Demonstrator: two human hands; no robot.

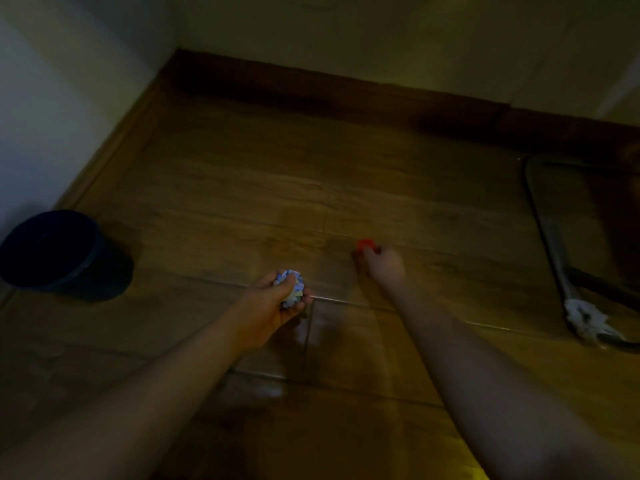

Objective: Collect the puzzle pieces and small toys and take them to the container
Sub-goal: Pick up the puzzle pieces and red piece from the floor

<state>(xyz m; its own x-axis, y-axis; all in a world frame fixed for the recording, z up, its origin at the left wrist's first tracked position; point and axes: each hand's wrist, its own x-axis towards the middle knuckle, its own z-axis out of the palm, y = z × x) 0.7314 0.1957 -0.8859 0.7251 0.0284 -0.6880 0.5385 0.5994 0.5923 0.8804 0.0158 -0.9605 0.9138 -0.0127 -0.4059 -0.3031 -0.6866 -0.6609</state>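
The room is dim. My left hand [273, 306] is cupped around a bunch of pale blue and white puzzle pieces [290, 284], low over the wooden floor. To its right, my right hand [384, 263] reaches down to a small red toy [365, 244] on the floor, with its fingertips closed on the toy's near side. A dark round container [65, 252] stands on the floor at the left, next to the wall.
White walls meet in a corner at the top left, with a dark skirting board [346, 95] along the far wall. At the right, a dark metal frame [554, 244] with a whitish piece [585, 320] at its end lies on the floor.
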